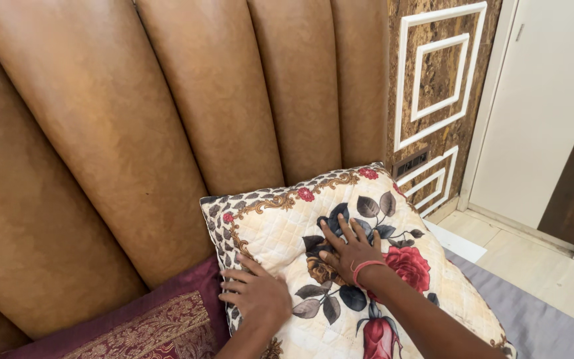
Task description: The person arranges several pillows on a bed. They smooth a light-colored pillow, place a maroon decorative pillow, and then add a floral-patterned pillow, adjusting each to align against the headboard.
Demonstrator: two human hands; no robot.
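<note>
Nearest, both hands flat on a quilted floral pillow (340,266): left hand (255,296) at its lower-left edge, right hand (351,249) on its middle, fingers spread, grip clamped on nothing. Pillow leaning against padded brown headboard (167,119), beside maroon pillow (161,326), long axis running down-right.

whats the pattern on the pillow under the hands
Cream quilted pillow with red roses, dark grey leaves and a gold scroll border; seen in the head view.

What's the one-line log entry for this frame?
left hand: flat on floral pillow edge | right hand: flat on pillow centre | pillow: against brown headboard | maroon cushion: beside
</note>
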